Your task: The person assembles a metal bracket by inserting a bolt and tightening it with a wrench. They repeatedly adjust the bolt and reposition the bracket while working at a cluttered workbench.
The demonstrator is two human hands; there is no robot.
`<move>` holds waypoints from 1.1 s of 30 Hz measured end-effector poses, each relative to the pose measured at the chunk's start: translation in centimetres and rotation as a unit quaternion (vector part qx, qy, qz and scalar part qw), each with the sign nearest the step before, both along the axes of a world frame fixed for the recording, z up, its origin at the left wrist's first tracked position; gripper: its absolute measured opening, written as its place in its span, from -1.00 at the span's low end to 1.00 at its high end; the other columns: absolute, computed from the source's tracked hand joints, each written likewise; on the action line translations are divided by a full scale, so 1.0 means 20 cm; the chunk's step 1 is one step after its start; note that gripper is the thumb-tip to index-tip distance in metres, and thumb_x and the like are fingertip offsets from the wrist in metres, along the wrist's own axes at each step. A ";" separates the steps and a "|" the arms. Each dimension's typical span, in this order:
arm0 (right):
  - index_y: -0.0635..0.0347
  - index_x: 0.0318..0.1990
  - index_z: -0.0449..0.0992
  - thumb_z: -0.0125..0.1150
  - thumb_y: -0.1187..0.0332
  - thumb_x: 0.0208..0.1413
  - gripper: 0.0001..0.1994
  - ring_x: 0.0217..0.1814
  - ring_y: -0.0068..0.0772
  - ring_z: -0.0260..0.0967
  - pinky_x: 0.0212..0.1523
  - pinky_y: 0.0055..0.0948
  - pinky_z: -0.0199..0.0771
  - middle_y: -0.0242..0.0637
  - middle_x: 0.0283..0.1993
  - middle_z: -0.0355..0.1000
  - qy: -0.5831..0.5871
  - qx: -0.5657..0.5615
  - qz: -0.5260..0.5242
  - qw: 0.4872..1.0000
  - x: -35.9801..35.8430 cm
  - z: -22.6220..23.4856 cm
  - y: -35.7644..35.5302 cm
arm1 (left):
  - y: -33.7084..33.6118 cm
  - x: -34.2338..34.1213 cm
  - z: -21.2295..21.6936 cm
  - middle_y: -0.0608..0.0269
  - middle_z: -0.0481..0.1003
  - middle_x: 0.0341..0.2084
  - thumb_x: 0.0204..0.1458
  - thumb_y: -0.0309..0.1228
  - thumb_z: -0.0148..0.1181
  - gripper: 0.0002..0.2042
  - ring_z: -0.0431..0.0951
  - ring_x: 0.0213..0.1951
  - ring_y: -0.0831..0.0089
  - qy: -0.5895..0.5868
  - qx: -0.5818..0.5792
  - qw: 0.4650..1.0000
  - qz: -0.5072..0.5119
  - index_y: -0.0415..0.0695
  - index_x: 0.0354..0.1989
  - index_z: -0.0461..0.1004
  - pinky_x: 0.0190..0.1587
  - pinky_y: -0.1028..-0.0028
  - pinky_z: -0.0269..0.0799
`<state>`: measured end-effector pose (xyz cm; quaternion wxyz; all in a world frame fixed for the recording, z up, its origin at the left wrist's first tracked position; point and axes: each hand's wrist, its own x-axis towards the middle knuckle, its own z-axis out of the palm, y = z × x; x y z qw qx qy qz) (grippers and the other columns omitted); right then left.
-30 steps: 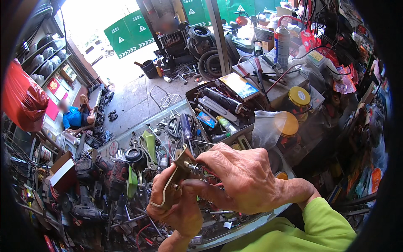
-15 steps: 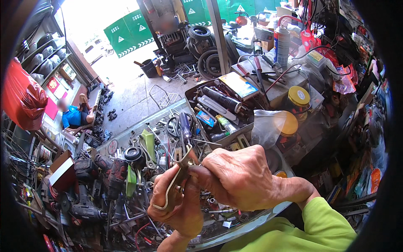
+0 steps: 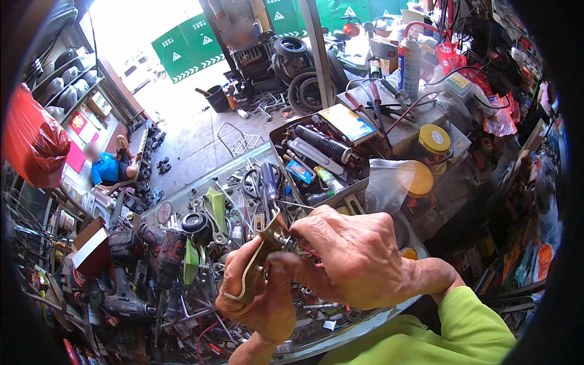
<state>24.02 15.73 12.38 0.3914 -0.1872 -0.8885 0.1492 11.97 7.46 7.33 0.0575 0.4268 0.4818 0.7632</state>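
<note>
My left hand (image 3: pixel 267 304) is closed round a bent metal bracket (image 3: pixel 250 280), holding it tilted above the cluttered bench. A silver bolt (image 3: pixel 282 239) sticks out near the bracket's upper end. My right hand (image 3: pixel 365 258) has its index finger and thumb curled on either side of this bolt, its other fingers folded in. The thumb lies against the left hand's fingers and hides part of the bracket. Just beyond the bracket lies a screwdriver with a dark purple handle (image 3: pixel 269 180).
The glass-topped bench (image 3: pixel 201 173) bears heaped tools, with a red-and-black power drill (image 3: pixel 167 252) at the left. Beyond my hands stands an open toolbox (image 3: pixel 286 137). Yellow-lidded jars (image 3: pixel 433 139) and a spray can (image 3: pixel 409 70) are at right. A person in blue (image 3: pixel 109 167) sits far left.
The right index finger and thumb have spread apart a little, so the silver bolt between them now shows. The bracket has stayed almost where it was in the left hand.
</note>
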 end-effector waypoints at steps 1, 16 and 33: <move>0.25 -0.26 0.45 0.34 0.35 -0.01 -0.76 -0.55 -0.24 0.42 -0.64 -0.33 0.32 -0.22 -0.45 0.39 0.029 -0.004 0.008 1.000 0.00 0.01 -0.01 | 0.00 0.00 0.01 0.16 0.50 -0.26 -0.08 -0.66 0.32 -0.63 0.50 -0.25 0.49 -0.005 0.008 1.000 -0.001 -0.32 -0.05 0.46 -0.18 0.56 0.42; 0.27 -0.32 0.48 0.36 0.39 -0.04 -0.80 -0.59 -0.25 0.42 -0.62 -0.35 0.35 -0.19 -0.49 0.42 0.003 0.009 0.013 1.000 0.00 0.02 0.00 | 0.01 0.00 0.02 0.14 0.56 -0.33 -0.16 -0.66 0.38 -0.66 0.56 -0.32 0.48 0.032 -0.013 0.999 0.041 -0.27 -0.13 0.55 -0.24 0.55 0.47; 0.21 -0.32 0.46 0.30 0.37 0.05 -0.85 -0.62 -0.21 0.37 -0.64 -0.32 0.32 -0.23 -0.51 0.37 0.068 -0.006 -0.003 0.998 -0.03 0.07 -0.04 | 0.01 0.00 0.05 0.16 0.57 -0.34 -0.19 -0.70 0.34 -0.64 0.56 -0.34 0.51 0.014 -0.013 1.000 0.014 -0.25 -0.12 0.57 -0.25 0.56 0.47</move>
